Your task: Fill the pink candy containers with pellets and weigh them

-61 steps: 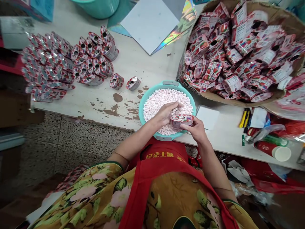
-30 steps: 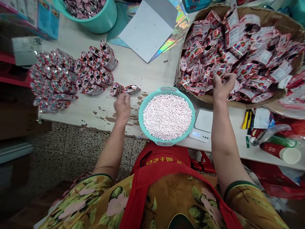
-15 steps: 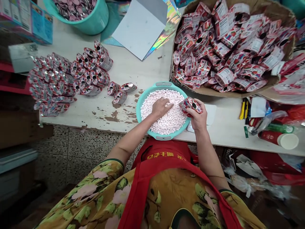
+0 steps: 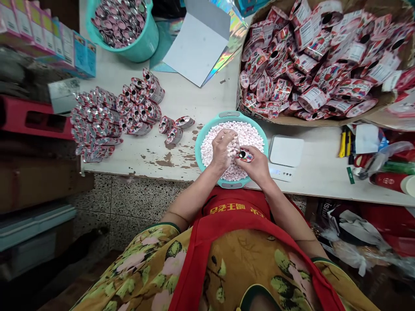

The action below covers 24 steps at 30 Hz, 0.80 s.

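A turquoise basin point(image 4: 199, 159) full of small pale pink candies point(image 4: 207, 140) stands at the table's front edge. Over it, my left hand point(image 4: 221, 152) is curled around a handful of the candies, some showing at the fingers. Close beside, my right hand point(image 4: 258, 166) grips a small red printed pack point(image 4: 247, 156) whose round dark opening faces up. The two hands nearly meet; whether they touch I cannot tell. Three similar packs point(image 4: 174, 135) lie left of the basin, and a larger group of packs point(image 4: 141, 108) stands farther left.
A cardboard box point(image 4: 240, 93) heaped with red packs sits at the back right. Right of the basin lies a white digital scale point(image 4: 286, 151). A turquoise bucket point(image 4: 152, 41) of round lids stands at the back left. Yellow cutters point(image 4: 343, 144) lie on the right.
My left hand has come up from the candies with a handful. My right hand has brought the pack inward over the basin, its opening now upward. The view has shifted, uncovering the scale.
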{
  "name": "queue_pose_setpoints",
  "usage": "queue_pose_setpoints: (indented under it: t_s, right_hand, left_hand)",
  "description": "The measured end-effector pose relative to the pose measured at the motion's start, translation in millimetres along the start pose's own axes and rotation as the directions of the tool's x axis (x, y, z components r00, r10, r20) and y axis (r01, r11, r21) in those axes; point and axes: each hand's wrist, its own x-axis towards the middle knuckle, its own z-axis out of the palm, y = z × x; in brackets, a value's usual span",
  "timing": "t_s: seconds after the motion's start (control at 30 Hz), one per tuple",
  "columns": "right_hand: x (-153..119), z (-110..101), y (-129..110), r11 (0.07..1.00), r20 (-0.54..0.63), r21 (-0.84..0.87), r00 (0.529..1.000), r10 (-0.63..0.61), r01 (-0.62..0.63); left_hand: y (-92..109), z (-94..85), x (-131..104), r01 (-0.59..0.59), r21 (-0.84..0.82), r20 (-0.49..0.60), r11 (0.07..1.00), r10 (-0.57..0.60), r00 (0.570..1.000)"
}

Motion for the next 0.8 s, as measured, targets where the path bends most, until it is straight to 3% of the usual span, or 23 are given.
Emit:
queue_pose_setpoints:
  t_s: [0.13,0.37,0.8]
  right_hand:
    - [5,14,-3,0.996,0.009,-0.088,1.0,-0.005,0.006]
    - [12,17,-8,0.974,0.034,-0.22,0.999,-0.038,0.044]
    - [11,4,-13,0.982,-0.024,-0.19,1.0,0.018,-0.022]
  left_hand:
    - [-4,3.4,-1,-0.098,-0.058,-0.009,0.994,0.098,0.995]
    - [-8,4.6,14,-0.133,0.012,-0.136,0.991,0.134,0.982]
    - [-10,25.1,21,-0.111,0.052,-0.056,0.992,0.114,0.992]
